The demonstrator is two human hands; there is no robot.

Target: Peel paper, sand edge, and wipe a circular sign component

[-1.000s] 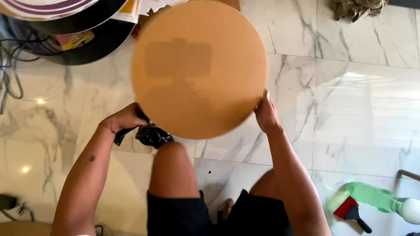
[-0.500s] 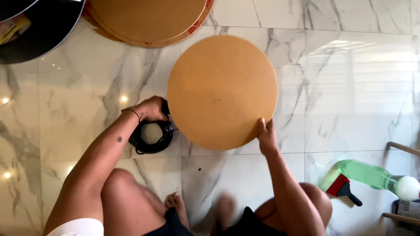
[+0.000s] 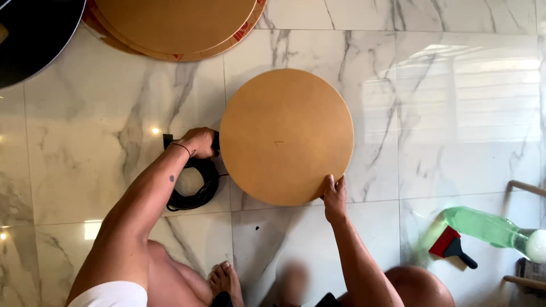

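A round tan board (image 3: pixel 286 136) lies low over the marble floor in front of me. My left hand (image 3: pixel 200 142) grips its left edge. My right hand (image 3: pixel 335 196) holds its lower right edge with the fingers curled over the rim. Just under my left hand sits a coil of black cable (image 3: pixel 193 185), partly hidden by my wrist. A small mark shows near the board's centre.
A stack of similar round tan boards (image 3: pixel 176 25) lies at the top. A black round disc (image 3: pixel 34 40) is at the top left. At the right lie a green spray bottle (image 3: pixel 489 227) and a red-and-black scraper (image 3: pixel 452 245). My knees and one foot (image 3: pixel 224 281) are below.
The board has come down from close to the camera toward the floor and now looks smaller and flatter. My view has shifted, showing the stack of boards at the top.
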